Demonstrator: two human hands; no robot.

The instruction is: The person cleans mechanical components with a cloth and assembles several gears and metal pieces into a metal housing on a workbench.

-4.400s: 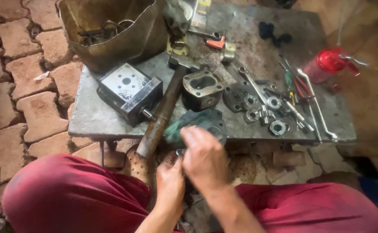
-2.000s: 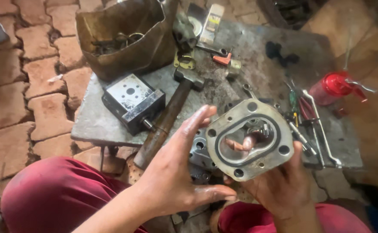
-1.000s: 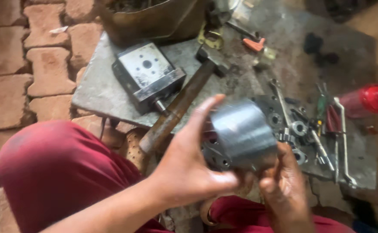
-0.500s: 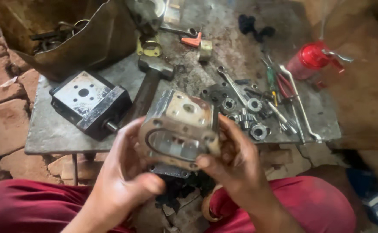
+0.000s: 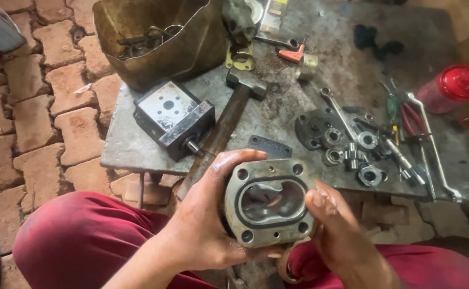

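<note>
I hold a grey metal pump housing (image 5: 269, 202) over my lap, its open face toward me, with a black seal ring around an oval bore and bolt holes at the corners. My left hand (image 5: 202, 219) wraps its left side with the thumb over the top edge. My right hand (image 5: 341, 230) grips the right side, its thumb on the rim. Behind it stands a low grey metal table (image 5: 138, 144).
The table holds a black square pump block (image 5: 173, 118), a hammer (image 5: 221, 128), a dark cover plate with gears and bushings (image 5: 347, 144), wrenches, pliers (image 5: 411, 115) and a red oil can (image 5: 454, 85). A battered metal tub (image 5: 159, 37) of parts stands at the back left. Brick floor lies left.
I lifted the housing from the table's front edge, turned it over in both hands, and now its open sealed face points at me again.
</note>
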